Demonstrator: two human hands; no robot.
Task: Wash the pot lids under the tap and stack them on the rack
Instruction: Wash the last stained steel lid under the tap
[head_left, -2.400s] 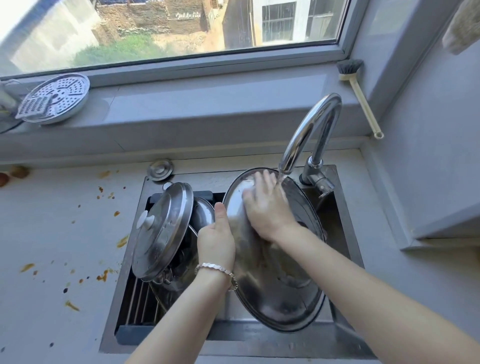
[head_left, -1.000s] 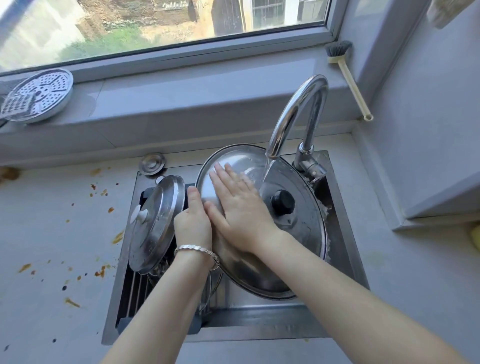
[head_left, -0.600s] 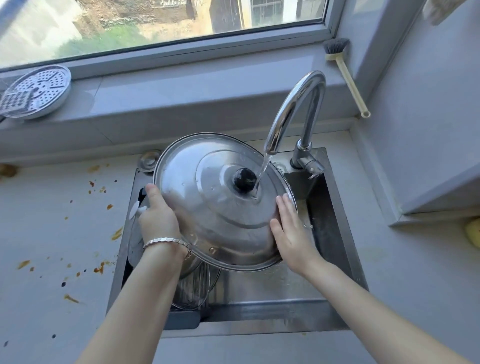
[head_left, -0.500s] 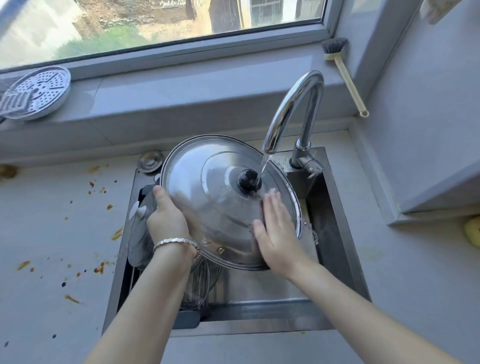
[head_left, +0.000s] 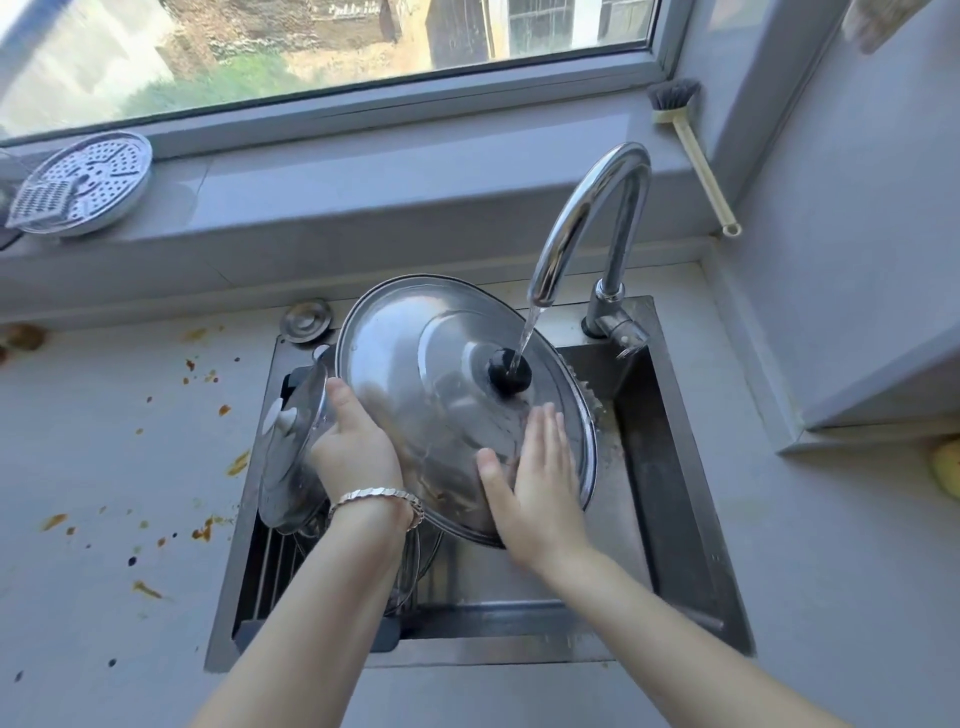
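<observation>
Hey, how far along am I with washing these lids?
Done, it seems: the smaller lid with the white knob leans on the rack in the sink. In hand: the large lid sits under the running tap, left hand gripping its rim, right hand flat on its dome, brownish streaks near its lower edge. Left: finish rinsing it and rack it.
</observation>
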